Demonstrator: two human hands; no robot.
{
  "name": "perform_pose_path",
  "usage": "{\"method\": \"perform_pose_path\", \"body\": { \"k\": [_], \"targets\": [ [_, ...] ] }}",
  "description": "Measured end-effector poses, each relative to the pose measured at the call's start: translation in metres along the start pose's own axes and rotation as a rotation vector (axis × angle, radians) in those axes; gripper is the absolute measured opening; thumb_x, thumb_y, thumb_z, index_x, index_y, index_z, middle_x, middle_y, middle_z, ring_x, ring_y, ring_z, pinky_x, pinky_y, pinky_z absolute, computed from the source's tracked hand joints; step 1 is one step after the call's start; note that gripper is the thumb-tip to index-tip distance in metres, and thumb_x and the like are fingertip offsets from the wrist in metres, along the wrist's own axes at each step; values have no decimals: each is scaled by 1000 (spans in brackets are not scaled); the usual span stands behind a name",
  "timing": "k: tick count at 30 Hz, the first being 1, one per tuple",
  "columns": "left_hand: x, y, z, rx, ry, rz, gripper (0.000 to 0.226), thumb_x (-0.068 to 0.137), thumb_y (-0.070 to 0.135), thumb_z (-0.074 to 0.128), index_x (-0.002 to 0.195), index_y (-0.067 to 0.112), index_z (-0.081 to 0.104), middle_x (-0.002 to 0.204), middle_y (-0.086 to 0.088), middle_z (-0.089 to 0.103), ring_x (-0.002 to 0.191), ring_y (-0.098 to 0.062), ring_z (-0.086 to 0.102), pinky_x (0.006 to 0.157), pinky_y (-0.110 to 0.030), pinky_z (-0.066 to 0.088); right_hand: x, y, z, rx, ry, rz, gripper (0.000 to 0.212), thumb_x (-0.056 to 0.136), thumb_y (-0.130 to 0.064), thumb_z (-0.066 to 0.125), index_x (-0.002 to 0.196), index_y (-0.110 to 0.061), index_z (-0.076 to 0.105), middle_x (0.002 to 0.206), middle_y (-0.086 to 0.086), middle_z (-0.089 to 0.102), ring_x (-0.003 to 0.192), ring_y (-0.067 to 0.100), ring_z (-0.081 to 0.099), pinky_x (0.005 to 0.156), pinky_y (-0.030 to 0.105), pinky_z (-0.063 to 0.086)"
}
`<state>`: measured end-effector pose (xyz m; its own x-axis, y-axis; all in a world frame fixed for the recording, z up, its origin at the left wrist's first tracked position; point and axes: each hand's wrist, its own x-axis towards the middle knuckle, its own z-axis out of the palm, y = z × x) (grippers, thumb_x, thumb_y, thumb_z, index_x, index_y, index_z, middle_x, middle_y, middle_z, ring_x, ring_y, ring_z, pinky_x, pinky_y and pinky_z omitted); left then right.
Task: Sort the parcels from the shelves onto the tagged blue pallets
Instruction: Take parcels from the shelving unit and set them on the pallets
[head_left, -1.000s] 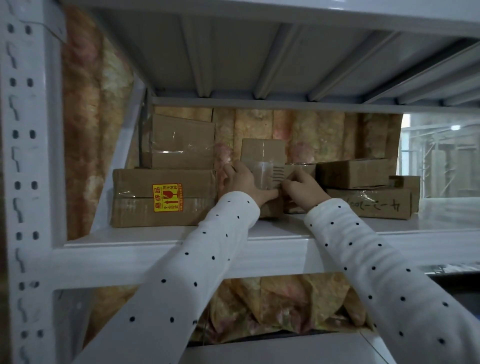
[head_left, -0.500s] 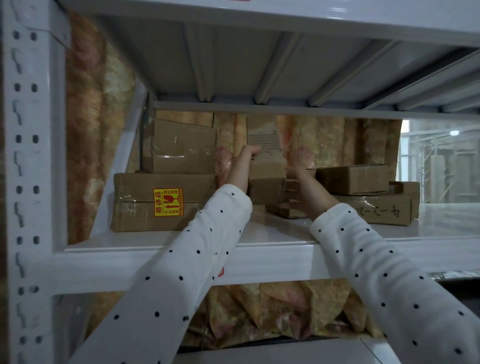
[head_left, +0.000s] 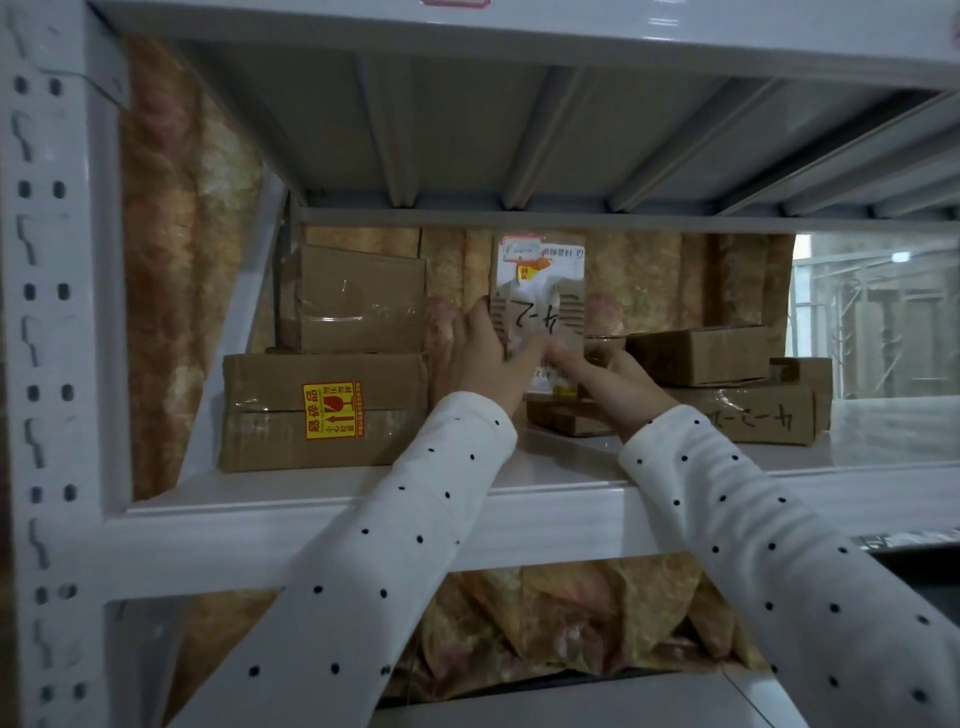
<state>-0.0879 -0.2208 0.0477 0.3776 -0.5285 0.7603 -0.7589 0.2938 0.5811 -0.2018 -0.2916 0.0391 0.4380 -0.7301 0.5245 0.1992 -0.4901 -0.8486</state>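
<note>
**Small parcel standing on end, both hands holding it at the bottom**

The white metal shelf (head_left: 545, 483) is carrying several brown boxes: a large box (head_left: 322, 415) with a yellow fragile sticker is sitting at the left, a medium box (head_left: 358, 299) is lying on top of it, and a low stack of boxes (head_left: 727, 384) is lying to the right. Between these two groups the small parcel (head_left: 540, 296) is standing upright, its long axis running up and down, its labelled face with handwriting turning toward the person. It is lying straight ahead of the hands and slightly above them, toward the back of the shelf.

The left hand (head_left: 483, 358) is gripping the parcel's lower left edge, fingers wrapping behind it. The right hand (head_left: 613, 376) is pinching its bottom right corner from below. Both are sitting about equally near, the left reaching higher up the side. To my eye, bringing it out is calling for a straight pull toward the body, keeping it clear of the neighbouring boxes.
</note>
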Motion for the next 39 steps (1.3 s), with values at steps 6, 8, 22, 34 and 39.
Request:
{"method": "perform_pose_path", "body": {
  "k": [6,8,22,34,39],
  "targets": [
    [-2,1,-1,-17,-86,-91,110,71,47,76,150,22,3,151,0,31,137,-24,34,109,-38,34,2,4,1,-226,15,-54,43,81,-19,72,115,-11,47,112,7,59,103,19,58,90,31,49],
    [0,0,-1,32,-66,-103,115,61,52,81,147,27,8,148,0,36,133,-25,39,106,-45,39,0,2,0,-289,-5,-77,49,79,-11,74,118,-8,46,107,3,59,100,14,58,82,22,48],
    [-14,8,-3,327,-73,-19,116,62,70,69,146,19,8,146,-3,35,129,-26,43,103,-44,39,-21,8,0,-409,339,-193,21,89,-3,53,109,-9,56,92,-1,59,90,18,57,78,30,47],
    [-51,55,21,194,-138,171,119,58,76,66,148,20,12,148,0,38,127,-25,47,99,-42,43,-102,21,-71,-653,710,-397,13,85,1,51,84,-12,54,75,-7,55,68,7,50,65,29,42],
    [-82,92,55,104,-180,322,115,59,74,68,145,18,17,143,0,42,122,-22,51,94,-37,47,-139,36,-129,-714,795,-204,12,87,-3,50,83,-13,54,73,-6,55,71,18,52,69,32,43]
  ]
}}
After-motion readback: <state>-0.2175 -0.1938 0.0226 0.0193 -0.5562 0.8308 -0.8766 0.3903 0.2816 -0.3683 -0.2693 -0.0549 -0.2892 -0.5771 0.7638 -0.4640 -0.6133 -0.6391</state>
